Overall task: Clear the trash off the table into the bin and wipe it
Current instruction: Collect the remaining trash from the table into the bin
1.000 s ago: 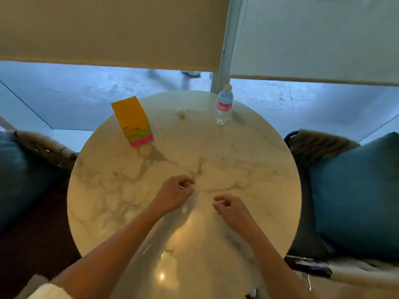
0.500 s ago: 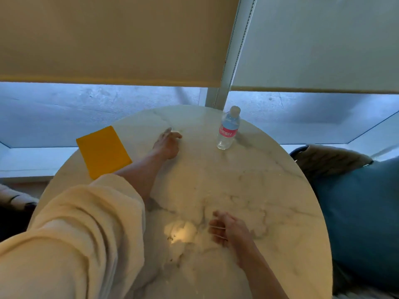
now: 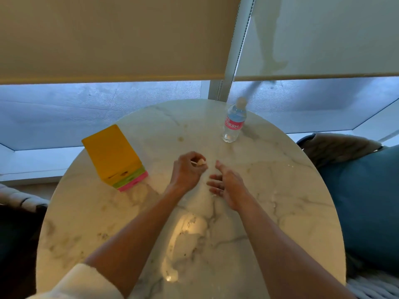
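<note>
I stand over a round marble table (image 3: 280, 212) beneath two half-drawn window blinds (image 3: 108, 39), gathering the last scraps before wiping. No bin shows anywhere in view, and no cloth either. A blue cushion (image 3: 367, 201) lies on the seat to my right. A block of sticky notes (image 3: 114, 156), yellow on top with green and pink layers at its near edge, lies on the far left of the tabletop. A small water bottle (image 3: 234, 124) with a pink label stands upright at the far edge, well apart from my hands.

My left hand (image 3: 186, 170) is curled at the middle of the table, fingertips pinching a small pale crumb of trash (image 3: 201, 162) along with what looks like a thin stick. My right hand (image 3: 226, 184) lies just beside it, fingers relaxed and spread, palm turned toward the left, gripping nothing.

To my mind, the step in hand is passing or collecting the scrap. The piece is tiny, so I should keep the pinch firm and cup the right palm under it, then carry both hands low to the bin. Faint brownish spots (image 3: 181, 138) on the marble beyond my hands will need the wipe afterwards.
</note>
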A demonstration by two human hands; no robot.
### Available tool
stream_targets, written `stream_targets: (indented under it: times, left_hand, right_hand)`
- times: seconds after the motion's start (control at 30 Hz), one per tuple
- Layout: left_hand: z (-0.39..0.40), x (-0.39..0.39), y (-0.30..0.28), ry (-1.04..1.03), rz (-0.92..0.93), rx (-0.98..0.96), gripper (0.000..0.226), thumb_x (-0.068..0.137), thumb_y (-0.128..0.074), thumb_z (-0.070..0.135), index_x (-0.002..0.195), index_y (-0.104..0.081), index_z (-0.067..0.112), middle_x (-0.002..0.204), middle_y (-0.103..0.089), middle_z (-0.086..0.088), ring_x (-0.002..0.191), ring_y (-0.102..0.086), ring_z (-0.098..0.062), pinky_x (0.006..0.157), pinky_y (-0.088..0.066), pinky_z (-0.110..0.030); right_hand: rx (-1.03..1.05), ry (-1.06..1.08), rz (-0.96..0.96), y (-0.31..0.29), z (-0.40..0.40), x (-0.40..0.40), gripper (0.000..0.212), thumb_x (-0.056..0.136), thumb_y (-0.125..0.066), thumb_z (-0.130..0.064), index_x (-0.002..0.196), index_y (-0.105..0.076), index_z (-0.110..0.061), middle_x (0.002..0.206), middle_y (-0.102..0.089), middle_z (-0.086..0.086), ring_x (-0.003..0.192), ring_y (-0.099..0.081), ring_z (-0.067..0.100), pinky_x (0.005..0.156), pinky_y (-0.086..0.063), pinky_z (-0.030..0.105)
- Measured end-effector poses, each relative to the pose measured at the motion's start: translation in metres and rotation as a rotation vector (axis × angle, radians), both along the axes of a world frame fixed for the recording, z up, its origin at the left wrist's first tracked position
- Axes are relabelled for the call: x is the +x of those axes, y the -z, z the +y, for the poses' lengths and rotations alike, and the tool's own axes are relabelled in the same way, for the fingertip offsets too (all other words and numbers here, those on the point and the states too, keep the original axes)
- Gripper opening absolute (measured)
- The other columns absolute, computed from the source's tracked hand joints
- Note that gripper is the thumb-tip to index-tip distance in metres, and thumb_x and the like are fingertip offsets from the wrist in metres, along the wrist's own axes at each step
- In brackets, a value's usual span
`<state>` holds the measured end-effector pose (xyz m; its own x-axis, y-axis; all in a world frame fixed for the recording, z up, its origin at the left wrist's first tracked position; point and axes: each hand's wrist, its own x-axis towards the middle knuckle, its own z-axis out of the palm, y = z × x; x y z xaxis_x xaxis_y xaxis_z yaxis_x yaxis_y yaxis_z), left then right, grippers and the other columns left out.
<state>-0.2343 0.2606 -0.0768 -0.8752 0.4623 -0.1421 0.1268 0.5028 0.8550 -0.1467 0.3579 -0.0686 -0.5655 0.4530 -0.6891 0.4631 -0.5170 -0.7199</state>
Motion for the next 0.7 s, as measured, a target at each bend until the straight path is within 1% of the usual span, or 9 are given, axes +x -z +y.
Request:
stream_targets:
  times: [0.03,0.1,0.2,0.27,0.37,0.43,0.5,0.63,0.7]
  left_hand:
    - [-0.003,0.013,-0.002,0.011,-0.011,0.021,0.018,0.076,-0.078,0.014,0.09,-0.069,0.02,0.076,-0.066,0.005,0.059,-0.056,0.002,0.055,-0.038,-0.003]
    - [-0.008,0.036,-0.005,0.022,-0.03,0.059,0.027,0.077,-0.076,0.013,0.099,-0.065,0.022,0.073,-0.064,0.005,0.059,-0.055,0.001,0.055,-0.042,-0.006]
    - [-0.013,0.07,-0.013,0.056,-0.04,0.086,0.042,0.078,-0.066,-0.001,0.115,-0.06,0.017,0.074,-0.065,0.004,0.064,-0.062,-0.004,0.059,-0.053,-0.016]
    - [-0.018,0.099,-0.015,0.121,-0.025,0.069,0.048,0.075,-0.066,-0.004,0.118,-0.061,0.018,0.078,-0.066,0.004,0.069,-0.064,-0.005,0.061,-0.055,-0.02]
    - [-0.026,0.151,-0.01,0.254,0.008,0.029,0.038,0.077,-0.07,0.007,0.111,-0.066,0.022,0.093,-0.068,0.008,0.078,-0.062,-0.004,0.066,-0.047,-0.012]
    - [-0.034,0.192,-0.004,0.327,0.051,-0.02,0.035,0.077,-0.075,0.018,0.11,-0.067,0.026,0.098,-0.063,0.013,0.084,-0.059,-0.003,0.07,-0.04,-0.008]
    - [-0.042,0.238,0.0,0.401,0.088,-0.043,0.035,0.079,-0.075,0.022,0.111,-0.065,0.029,0.1,-0.059,0.017,0.089,-0.056,-0.001,0.076,-0.039,-0.007]
    - [-0.06,0.334,0.009,0.57,0.218,-0.057,0.026,0.085,-0.067,0.024,0.111,-0.066,0.025,0.111,-0.06,0.009,0.105,-0.051,-0.005,0.091,-0.035,-0.008]
    - [-0.066,0.375,0.02,0.685,0.332,-0.069,0.024,0.088,-0.063,0.027,0.11,-0.067,0.021,0.115,-0.062,0.004,0.112,-0.051,-0.01,0.097,-0.04,-0.021]
  right_hand:
    - [-0.003,-0.015,0.023,-0.002,-0.002,0.0,0.033,0.095,-0.056,-0.038,0.113,-0.058,-0.011,0.096,-0.06,0.009,0.08,-0.063,0.023,0.062,-0.051,0.031]
    - [0.02,-0.078,0.062,-0.005,-0.008,0.007,0.029,0.096,-0.055,-0.031,0.116,-0.06,-0.01,0.094,-0.064,0.006,0.082,-0.065,0.02,0.067,-0.053,0.031]
    - [0.095,-0.114,0.109,-0.007,-0.021,0.035,0.022,0.097,-0.054,-0.016,0.113,-0.064,-0.005,0.081,-0.07,0.001,0.074,-0.067,0.015,0.069,-0.055,0.031]
    - [0.147,-0.12,0.119,-0.003,-0.026,0.065,0.02,0.096,-0.056,-0.013,0.112,-0.065,-0.004,0.077,-0.069,-0.001,0.072,-0.066,0.011,0.069,-0.054,0.03]
    - [0.163,-0.081,0.094,0.005,-0.027,0.125,0.016,0.094,-0.057,-0.006,0.106,-0.067,-0.008,0.087,-0.072,0.006,0.078,-0.07,0.015,0.068,-0.055,0.028]
    - [0.161,-0.048,0.065,0.008,-0.025,0.171,0.016,0.092,-0.055,0.0,0.099,-0.067,-0.009,0.083,-0.07,0.007,0.068,-0.067,0.015,0.059,-0.052,0.024]
    - [0.16,-0.017,0.021,0.007,-0.021,0.219,0.014,0.094,-0.053,-0.001,0.099,-0.064,-0.009,0.08,-0.065,0.009,0.059,-0.06,0.014,0.053,-0.05,0.022]
    - [0.184,0.047,-0.065,0.011,-0.009,0.315,0.017,0.097,-0.05,-0.008,0.094,-0.064,-0.017,0.073,-0.06,0.002,0.053,-0.053,0.01,0.046,-0.044,0.018]
    - [0.184,0.113,-0.101,0.015,-0.003,0.358,0.019,0.098,-0.048,-0.011,0.092,-0.064,-0.02,0.07,-0.057,0.0,0.051,-0.051,0.01,0.045,-0.04,0.019]
